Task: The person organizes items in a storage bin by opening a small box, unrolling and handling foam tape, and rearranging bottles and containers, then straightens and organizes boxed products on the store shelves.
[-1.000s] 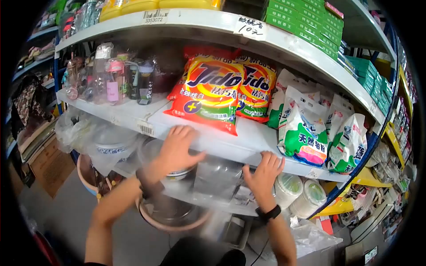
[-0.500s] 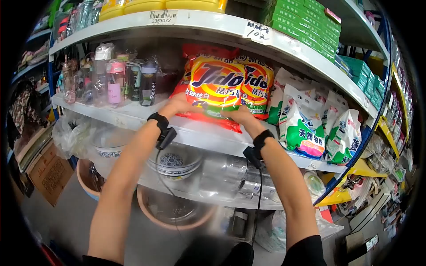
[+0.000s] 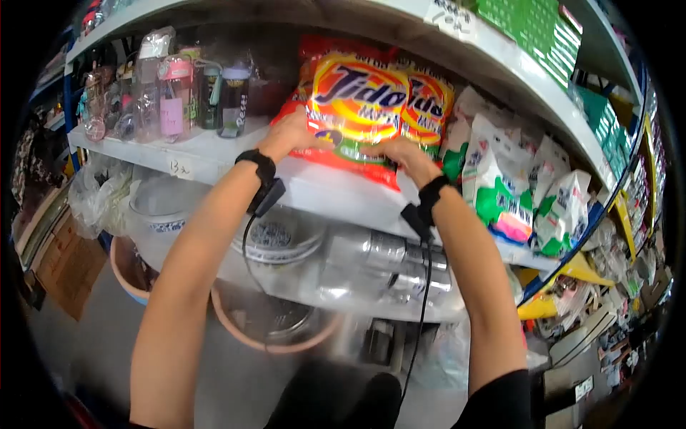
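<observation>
Red and yellow bags of washing powder stand on the white middle shelf (image 3: 321, 187). My left hand (image 3: 294, 136) touches the lower left side of the front bag (image 3: 361, 93), its thumb across the front. At that bag's lower right, my right hand (image 3: 407, 154) lies with its thumb against the front. Both hands are spread around the bag, and some fingers are hidden at its sides. A second red bag (image 3: 426, 107) leans close behind on the right. Each wrist wears a black band with a cable.
Plastic-wrapped bottles (image 3: 171, 100) stand on the left of the shelf. White and green bags (image 3: 500, 186) are at the right. Below are patterned bowls (image 3: 275, 239), wrapped goods (image 3: 386, 264) and a large round basin (image 3: 275, 347). Green boxes (image 3: 529, 32) sit on the upper shelf.
From the shelf edge, my hands have moved up and inward onto the front red bag. The view has since shifted, and the shelves sit higher in it.
</observation>
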{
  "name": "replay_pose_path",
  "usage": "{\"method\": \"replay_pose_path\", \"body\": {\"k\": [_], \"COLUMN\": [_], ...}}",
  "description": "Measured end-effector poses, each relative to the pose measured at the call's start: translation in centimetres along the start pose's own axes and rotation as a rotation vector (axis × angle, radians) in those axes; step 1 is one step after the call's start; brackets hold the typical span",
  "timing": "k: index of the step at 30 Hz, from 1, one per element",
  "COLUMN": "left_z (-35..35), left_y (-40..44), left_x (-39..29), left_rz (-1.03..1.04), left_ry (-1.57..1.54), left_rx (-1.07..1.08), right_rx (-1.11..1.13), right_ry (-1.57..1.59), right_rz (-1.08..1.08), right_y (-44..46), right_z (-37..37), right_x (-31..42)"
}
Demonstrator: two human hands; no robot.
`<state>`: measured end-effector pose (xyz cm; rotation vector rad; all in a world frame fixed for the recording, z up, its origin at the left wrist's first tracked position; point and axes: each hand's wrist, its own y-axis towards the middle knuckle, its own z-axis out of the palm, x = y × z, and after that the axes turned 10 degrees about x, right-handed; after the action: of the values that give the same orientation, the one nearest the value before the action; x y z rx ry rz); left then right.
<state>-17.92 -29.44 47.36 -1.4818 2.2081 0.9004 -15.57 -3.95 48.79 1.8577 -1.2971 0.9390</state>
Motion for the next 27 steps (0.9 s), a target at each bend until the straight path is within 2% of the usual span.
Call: {"method": "replay_pose_path", "body": {"k": [1,3,7,9,10,11,13,17,18,21,23,26,27], "left_z": [0.6,0.4,0.7,0.6,1.2,1.5,0.6,0.5,0.6,0.4,0.1,-0.9,-1.2], "left_y": [0.3,-0.5,-0.9,-1.1,-0.8,-0.4,-2.8,-4.4,-4.8,-5.1,-4.3,-3.0,-3.0], "left_x": [0.7,-0.7,-0.4,0.1,0.6,1.2,-0.3,-0.3,-0.1,0.4,0.8,1.8,1.8], "left_rz": [0.052,-0.089,-0.066,-0.048,-0.025,-0.004,0.006,0.124,0.148,0.218,0.172,0.084,0.034], "left_ry": [0.003,0.048,0.056,0.077,0.113,0.151,0.147,0.136,0.145,0.15,0.21,0.265,0.299], "left_rx": [-0.011,0.006,0.034,0.054,0.016,-0.022,-0.061,-0.084,-0.114,-0.164,-0.188,-0.167,-0.164], "right_rx": [0.114,0.078,-0.007,0.032,0.146,0.045,-0.072,-0.152,-0.199,-0.308,-0.344,-0.396,-0.335], "right_ry": [0.068,-0.005,-0.112,-0.081,0.104,-0.039,-0.176,-0.399,-0.521,-0.601,-0.744,-0.794,-0.773], "right_rz": [-0.086,0.031,0.087,-0.117,-0.332,-0.277,-0.303,-0.246,-0.239,-0.276,-0.344,-0.339,-0.233], "right_y": [1.4,1.4,-1.5,-2.7,-1.9,-1.0,-0.3,-4.0,-3.9,-3.4,-2.5,-1.6,-1.2], "right_z": [-0.7,-1.1,0.5,0.8,0.8,0.3,0.7,2.3,2.3,2.7,3.4,4.9,5.4], "right_x": [-1.6,-1.6,0.8,1.5,0.3,-0.6,-1.7,0.9,0.6,-0.6,-0.9,0.5,1.0]}}
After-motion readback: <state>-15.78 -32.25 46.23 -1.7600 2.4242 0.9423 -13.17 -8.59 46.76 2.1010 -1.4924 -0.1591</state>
